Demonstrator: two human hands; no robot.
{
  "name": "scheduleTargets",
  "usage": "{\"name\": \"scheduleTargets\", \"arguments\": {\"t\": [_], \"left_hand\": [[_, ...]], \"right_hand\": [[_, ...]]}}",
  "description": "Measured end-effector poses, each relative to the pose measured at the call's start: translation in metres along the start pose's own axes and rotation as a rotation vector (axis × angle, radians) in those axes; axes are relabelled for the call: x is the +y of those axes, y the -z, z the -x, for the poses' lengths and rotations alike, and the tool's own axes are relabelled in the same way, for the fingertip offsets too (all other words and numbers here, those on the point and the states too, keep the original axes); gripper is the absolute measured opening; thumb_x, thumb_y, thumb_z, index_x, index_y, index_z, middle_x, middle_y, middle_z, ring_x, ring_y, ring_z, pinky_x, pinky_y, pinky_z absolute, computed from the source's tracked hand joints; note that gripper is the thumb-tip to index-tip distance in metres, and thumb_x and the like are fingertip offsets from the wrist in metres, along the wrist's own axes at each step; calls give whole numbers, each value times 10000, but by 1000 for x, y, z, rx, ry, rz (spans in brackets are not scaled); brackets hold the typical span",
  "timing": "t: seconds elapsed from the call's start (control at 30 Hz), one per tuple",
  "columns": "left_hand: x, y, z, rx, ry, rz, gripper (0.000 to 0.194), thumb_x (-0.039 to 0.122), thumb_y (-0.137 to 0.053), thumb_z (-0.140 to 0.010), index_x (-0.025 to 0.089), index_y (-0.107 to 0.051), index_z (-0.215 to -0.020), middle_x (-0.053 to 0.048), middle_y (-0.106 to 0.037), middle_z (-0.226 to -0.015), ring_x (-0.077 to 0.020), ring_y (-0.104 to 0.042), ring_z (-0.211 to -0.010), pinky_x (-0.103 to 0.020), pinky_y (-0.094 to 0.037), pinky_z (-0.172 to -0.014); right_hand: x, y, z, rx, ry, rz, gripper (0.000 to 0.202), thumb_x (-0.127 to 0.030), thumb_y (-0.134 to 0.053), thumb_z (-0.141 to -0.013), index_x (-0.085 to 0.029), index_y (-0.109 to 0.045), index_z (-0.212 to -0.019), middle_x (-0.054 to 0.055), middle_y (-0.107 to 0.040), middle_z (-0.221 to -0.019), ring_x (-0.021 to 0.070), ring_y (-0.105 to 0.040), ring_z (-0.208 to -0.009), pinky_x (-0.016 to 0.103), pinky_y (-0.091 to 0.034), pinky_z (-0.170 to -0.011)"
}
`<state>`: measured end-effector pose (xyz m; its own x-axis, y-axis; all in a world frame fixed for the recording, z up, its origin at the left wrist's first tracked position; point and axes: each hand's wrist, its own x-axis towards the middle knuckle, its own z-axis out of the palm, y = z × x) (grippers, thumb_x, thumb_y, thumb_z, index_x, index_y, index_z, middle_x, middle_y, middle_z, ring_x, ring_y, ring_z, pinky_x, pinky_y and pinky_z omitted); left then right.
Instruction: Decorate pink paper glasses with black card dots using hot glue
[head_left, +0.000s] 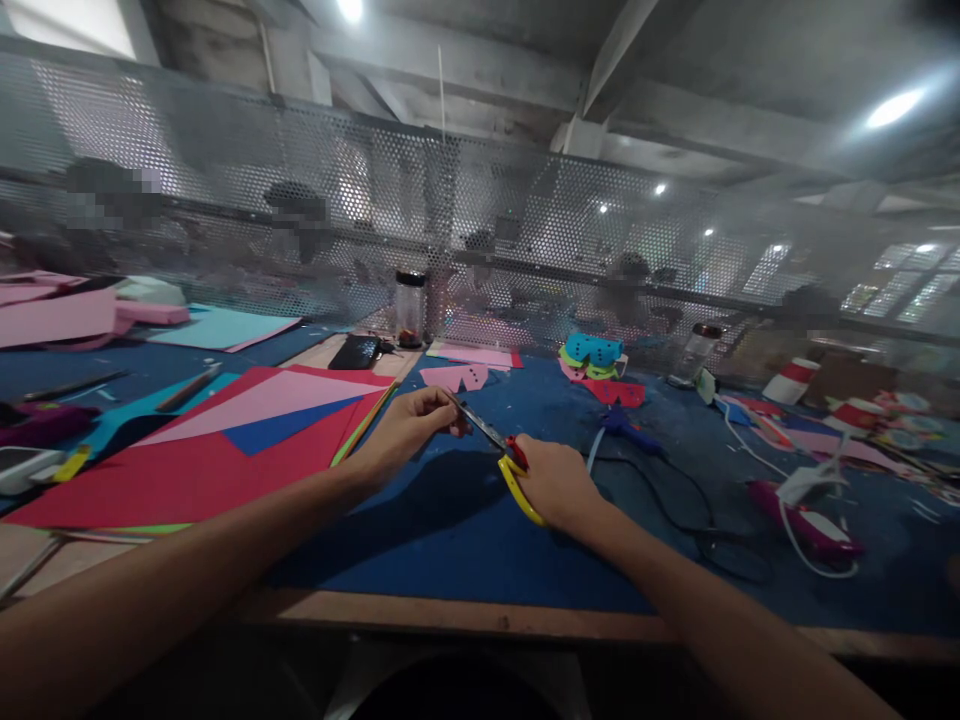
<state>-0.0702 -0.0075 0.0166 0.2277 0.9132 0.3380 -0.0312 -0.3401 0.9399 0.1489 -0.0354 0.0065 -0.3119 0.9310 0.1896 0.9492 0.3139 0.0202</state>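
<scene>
My right hand (553, 480) is wrapped round the handles of a pair of scissors (487, 430) with yellow and red grips. The blades point up and left toward my left hand (420, 425). My left hand's fingers are pinched together at the blade tips; whatever they hold, if anything, is too small or hidden to make out. Just beyond my hands lies a pink paper piece (455, 376) with notches cut into it. Under my left forearm sits a stack of red paper (262, 490) with pink and blue sheets on top.
A blue glue gun (630, 430) with a black cord lies right of my hands. Cut blue, yellow and red paper shapes (594, 350) sit behind it. A jar (410, 308), a black phone (356, 352) and a purple glue gun (806, 520) are around. A perforated metal screen (510, 230) stands behind.
</scene>
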Motion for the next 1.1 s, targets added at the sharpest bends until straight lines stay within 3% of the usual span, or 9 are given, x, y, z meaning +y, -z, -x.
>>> {"name": "scheduleTargets", "arguments": {"t": [0.53, 0.73, 1.1], "left_hand": [[-4, 2, -2, -33, -16, 18, 186, 326, -670, -868, 154, -647, -800, -22, -680, -754, -135, -619, -722, -274, -467, -735], [-3, 2, -2, 1, 36, -27, 198, 352, -699, -841, 164, -643, -819, -21, -694, -749, -113, -574, -602, -243, -432, -590], [-2, 4, -1, 48, 94, -82, 214, 378, -699, -846, 167, -677, -879, -45, -725, -850, -96, -563, -585, -209, -354, -477]], "right_hand": [[2, 2, 0, -27, -13, 10, 283, -426, -465, -983, -203, -634, -1021, 83, -766, -946, 273, -733, -879, 302, -375, -642], [4, 1, -1, -29, -17, 16, 248, -387, -483, -975, -201, -638, -1028, 88, -768, -948, 262, -734, -875, 294, -375, -647], [6, -2, -3, 16, -26, 12, 245, -406, -486, -976, -212, -624, -1031, 72, -769, -948, 258, -737, -885, 290, -383, -649]]}}
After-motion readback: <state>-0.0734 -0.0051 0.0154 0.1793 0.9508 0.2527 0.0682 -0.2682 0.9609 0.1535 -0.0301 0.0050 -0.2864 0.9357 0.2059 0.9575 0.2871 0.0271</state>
